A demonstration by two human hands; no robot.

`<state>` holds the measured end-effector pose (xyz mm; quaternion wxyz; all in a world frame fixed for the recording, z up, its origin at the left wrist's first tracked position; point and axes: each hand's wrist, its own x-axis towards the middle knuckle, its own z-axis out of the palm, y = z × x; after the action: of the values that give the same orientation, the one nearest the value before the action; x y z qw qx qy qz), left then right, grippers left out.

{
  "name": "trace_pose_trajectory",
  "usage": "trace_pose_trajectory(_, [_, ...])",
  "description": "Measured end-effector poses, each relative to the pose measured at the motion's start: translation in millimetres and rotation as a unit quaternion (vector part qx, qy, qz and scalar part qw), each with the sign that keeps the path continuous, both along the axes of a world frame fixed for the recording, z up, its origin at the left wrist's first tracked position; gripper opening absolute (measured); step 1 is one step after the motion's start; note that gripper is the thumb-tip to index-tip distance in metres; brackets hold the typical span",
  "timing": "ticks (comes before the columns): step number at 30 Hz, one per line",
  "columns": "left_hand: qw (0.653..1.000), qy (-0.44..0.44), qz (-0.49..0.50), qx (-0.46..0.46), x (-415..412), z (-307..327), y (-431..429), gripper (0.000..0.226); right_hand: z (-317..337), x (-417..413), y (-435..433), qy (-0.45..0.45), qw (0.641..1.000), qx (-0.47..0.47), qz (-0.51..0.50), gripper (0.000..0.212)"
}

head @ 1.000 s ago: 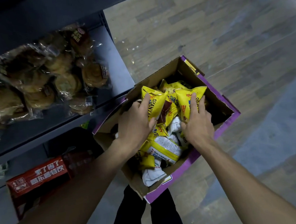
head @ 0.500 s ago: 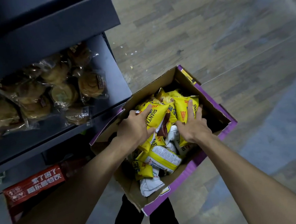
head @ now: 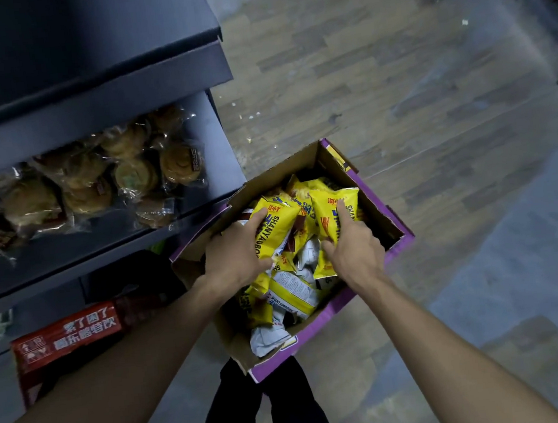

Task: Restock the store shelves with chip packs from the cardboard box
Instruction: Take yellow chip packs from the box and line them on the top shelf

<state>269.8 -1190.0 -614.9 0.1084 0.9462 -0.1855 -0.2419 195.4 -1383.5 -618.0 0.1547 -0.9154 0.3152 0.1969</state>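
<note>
An open cardboard box [head: 393,233] with purple outer sides stands on the floor below me, full of several yellow chip packs. My left hand [head: 232,259] grips one yellow chip pack [head: 277,227] at the box's left side. My right hand [head: 357,251] holds a second yellow chip pack [head: 331,212] to the right of it, with the index finger stretched along its face. Both packs sit on top of the pile. More yellow and white packs [head: 291,294] lie underneath, partly hidden by my hands.
A dark shelf unit [head: 207,129] stands left of the box, its middle shelf holding wrapped buns [head: 95,182]. A red carton [head: 66,333] sits on the lowest level. My dark-trousered legs [head: 261,416] are below the box. Wood-look floor [head: 396,95] stretches to the right; goods line the far top right.
The view has tilted up, so the box sits lower in frame. Both hands have closed tighter on their packs and drawn them slightly up from the pile.
</note>
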Motion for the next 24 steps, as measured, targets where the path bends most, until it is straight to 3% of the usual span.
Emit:
trace_pose_trajectory(9, [0.995, -0.084, 0.048, 0.015, -13, 129, 3, 0.082, 128, -6, 23, -0.074, 0.997, 0.020, -0.001, 0.082])
trace_pose_trajectory(14, [0.991, -0.109, 0.057, -0.049, -29, 201, 25, 0.070, 194, -31, 56, -0.134, 0.990, 0.038, -0.003, 0.080])
trace_pose_trajectory(24, [0.959, -0.265, 0.099, -0.005, -63, 282, 139, 0.072, 281, -33, 169, -0.252, 0.963, 0.036, 0.083, 0.072])
